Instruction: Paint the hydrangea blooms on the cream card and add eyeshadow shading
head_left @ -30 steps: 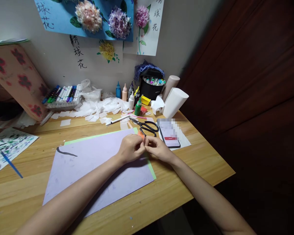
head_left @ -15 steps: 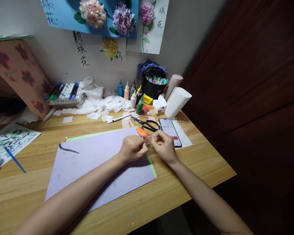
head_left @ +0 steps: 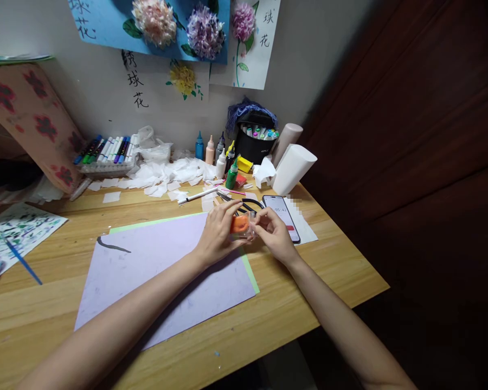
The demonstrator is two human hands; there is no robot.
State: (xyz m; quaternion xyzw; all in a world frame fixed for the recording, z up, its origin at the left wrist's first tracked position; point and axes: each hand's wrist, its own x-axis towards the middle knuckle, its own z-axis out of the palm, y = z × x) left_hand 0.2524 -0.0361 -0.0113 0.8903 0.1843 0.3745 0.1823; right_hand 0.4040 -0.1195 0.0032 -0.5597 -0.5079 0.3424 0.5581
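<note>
A small clear plastic packet with an orange lump of what looks like modelling clay (head_left: 239,224) is between my two hands, over the upper right of the lilac sheet (head_left: 158,281). My left hand (head_left: 218,230) grips it from the left, thumb below and fingers above. At the packet's right end, my right hand (head_left: 274,233) pinches the clear plastic with bent fingers. Black-handled scissors (head_left: 252,204) lie just behind the packet, partly covered by my left fingers. A dark curved stroke (head_left: 113,245) marks the sheet's upper left.
A phone (head_left: 282,216) lies right of the scissors, on white paper. Behind stand paint bottles (head_left: 231,174), a black marker case (head_left: 255,142) and a white roll (head_left: 295,169). Torn white paper pieces (head_left: 174,172) lie along the wall. A blue brush (head_left: 23,262) rests at left.
My left hand has gone from a closed fist to longer, spread fingers around the packet. The packet has turned to lie more level, and more of its orange shows.
</note>
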